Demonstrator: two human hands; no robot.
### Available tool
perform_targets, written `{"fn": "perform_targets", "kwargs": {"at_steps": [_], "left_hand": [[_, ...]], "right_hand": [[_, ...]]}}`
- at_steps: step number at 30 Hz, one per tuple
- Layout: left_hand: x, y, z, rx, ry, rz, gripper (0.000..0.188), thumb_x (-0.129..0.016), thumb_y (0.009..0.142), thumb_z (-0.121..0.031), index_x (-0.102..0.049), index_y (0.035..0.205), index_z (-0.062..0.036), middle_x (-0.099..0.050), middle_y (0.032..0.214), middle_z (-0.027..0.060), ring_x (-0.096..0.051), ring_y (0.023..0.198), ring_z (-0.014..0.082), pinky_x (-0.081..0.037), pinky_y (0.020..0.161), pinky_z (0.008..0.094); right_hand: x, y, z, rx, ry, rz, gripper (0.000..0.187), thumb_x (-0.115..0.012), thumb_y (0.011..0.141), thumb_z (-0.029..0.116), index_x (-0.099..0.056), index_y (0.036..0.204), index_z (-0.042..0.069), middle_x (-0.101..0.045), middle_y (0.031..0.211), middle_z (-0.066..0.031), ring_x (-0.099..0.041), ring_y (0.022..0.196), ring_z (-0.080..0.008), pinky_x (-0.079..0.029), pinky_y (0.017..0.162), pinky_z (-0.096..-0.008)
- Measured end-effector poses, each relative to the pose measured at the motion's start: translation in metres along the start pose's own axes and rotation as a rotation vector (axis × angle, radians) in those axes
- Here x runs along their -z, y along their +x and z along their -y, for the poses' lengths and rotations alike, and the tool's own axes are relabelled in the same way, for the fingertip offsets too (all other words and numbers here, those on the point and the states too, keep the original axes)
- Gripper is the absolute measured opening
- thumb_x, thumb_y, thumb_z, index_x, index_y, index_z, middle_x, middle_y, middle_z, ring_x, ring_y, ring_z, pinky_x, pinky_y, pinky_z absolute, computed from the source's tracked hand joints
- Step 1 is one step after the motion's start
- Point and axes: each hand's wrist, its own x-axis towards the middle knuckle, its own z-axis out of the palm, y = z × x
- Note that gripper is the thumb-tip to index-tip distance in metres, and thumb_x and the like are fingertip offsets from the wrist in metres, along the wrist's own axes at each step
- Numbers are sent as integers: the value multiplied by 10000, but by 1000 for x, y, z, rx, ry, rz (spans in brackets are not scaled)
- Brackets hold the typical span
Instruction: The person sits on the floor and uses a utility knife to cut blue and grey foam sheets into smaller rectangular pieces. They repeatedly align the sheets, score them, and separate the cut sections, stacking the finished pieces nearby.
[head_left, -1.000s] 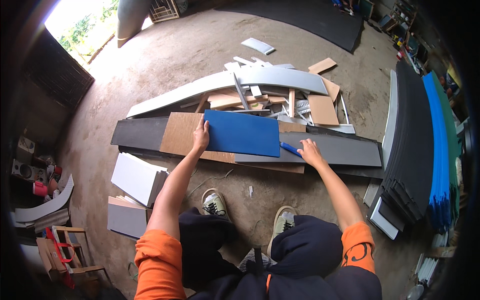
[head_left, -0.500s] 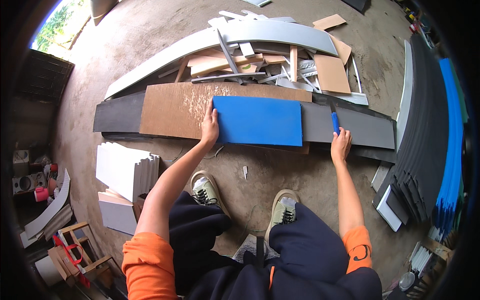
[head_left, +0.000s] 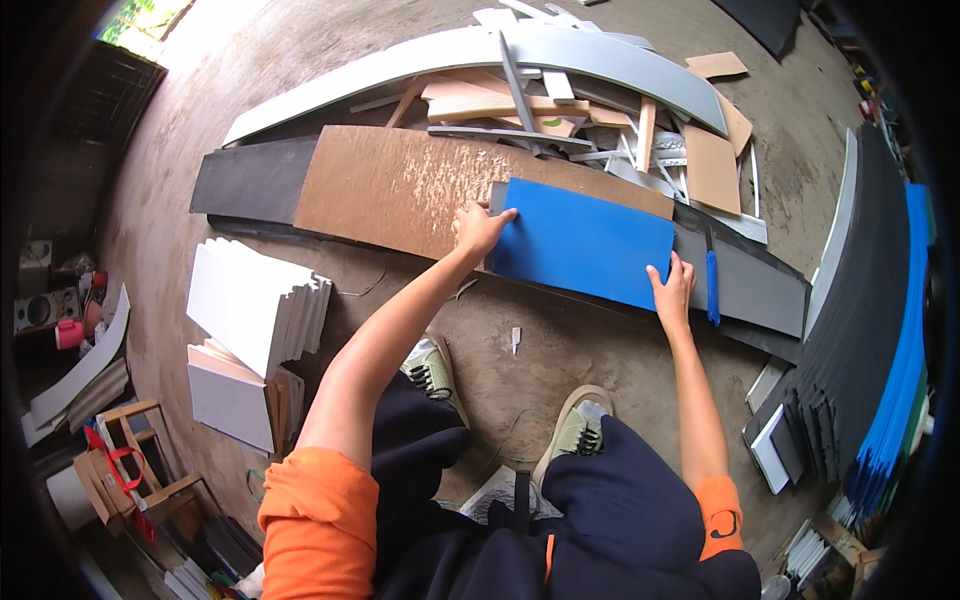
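Note:
A blue rectangular panel (head_left: 585, 243) lies on a long brown board (head_left: 400, 185) and a grey board (head_left: 755, 290) on the concrete floor. My left hand (head_left: 480, 226) grips the panel's left edge, fingers curled over it. At the panel's lower right corner, my right hand (head_left: 672, 287) holds it with fingers spread on top. A blue-handled knife (head_left: 712, 286) lies on the grey board just right of that hand, untouched.
Scrap strips and offcuts (head_left: 560, 110) pile up behind the boards, under a curved grey sheet (head_left: 620, 55). White panel stacks (head_left: 255, 305) stand at my left. Black and blue sheets (head_left: 880, 330) are stacked at the right. My shoes (head_left: 430, 365) are close to the boards.
The view has moved closer over the boards. My right hand has let go of the blue knife, which now lies on the grey board, and has moved to the panel's corner.

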Motion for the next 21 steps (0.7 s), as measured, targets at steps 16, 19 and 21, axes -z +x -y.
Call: {"fn": "perform_targets", "kwargs": {"at_steps": [16,19,21], "left_hand": [[90,17,73,-278,125,-149,493,-707,705,-296,-575,1053,27,-589,983,151,-605,862,235,-478,770,319],[91,4,75,-382,76,-34,445,-686,723,-269,-591,1055,11,-590,944,143,-612,816,249,-476,778,321],[85,-5,81,-474,106,-59,432,-657,749,-211,-553,1112,-1,-570,964,162,-603,808,253,-486,741,328]], "right_hand": [[-30,11,78,-3,132,241,604,-658,756,253,-396,1229,-15,-445,1018,-156,-479,911,-262,-396,832,-350],[-32,9,82,-31,107,233,596,-660,755,241,-400,1230,-8,-449,1018,-155,-480,907,-260,-399,830,-349],[-34,9,83,-20,112,219,593,-667,750,234,-407,1226,-5,-455,1010,-148,-485,900,-255,-404,822,-345]]}}
